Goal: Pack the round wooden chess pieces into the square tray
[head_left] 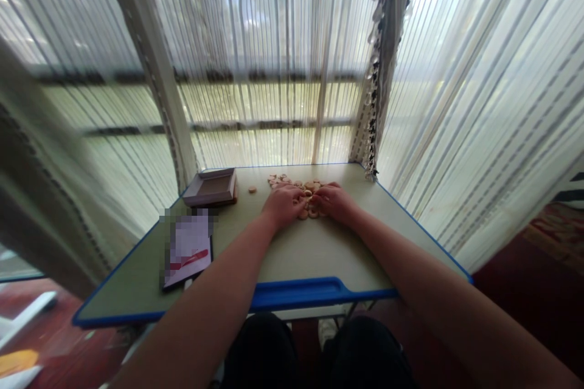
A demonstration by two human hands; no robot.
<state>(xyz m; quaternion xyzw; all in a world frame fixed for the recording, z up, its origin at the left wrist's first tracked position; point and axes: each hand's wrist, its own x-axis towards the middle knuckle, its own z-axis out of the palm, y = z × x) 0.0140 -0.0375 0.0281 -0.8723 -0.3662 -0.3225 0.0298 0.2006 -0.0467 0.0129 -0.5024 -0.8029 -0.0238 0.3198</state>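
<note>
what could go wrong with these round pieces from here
The round tan pieces lie bunched around the fingers, so the left hand or right hand might nudge neighbouring ones out of place. A lone piece sits apart, between the cluster and the shallow open box, and could be overlooked.

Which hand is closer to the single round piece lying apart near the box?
Left. The left hand is to the right of the round piece, not touching it; the right hand is farther right, past the left hand, at the clustered pieces.
</note>
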